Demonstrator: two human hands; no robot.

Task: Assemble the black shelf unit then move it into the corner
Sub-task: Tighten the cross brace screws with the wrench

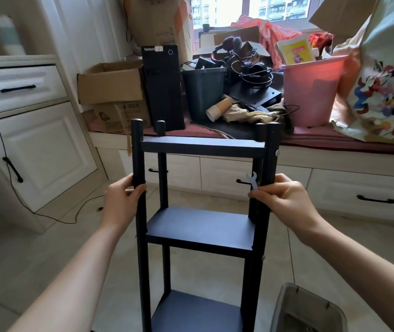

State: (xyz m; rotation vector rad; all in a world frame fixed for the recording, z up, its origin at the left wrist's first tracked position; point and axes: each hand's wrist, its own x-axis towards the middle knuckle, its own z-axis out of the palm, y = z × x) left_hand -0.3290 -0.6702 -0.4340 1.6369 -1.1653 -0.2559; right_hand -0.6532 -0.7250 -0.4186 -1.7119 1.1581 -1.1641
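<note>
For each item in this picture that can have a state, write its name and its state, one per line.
Black shelf unit: upright, three shelves fitted.
Left hand: grips the front left post.
Right hand: holds the front right post, pinching a small wrench.
Cardboard box: flaps open.
Paper cups: stacked, lying sideways.
Drawer: closed.
</note>
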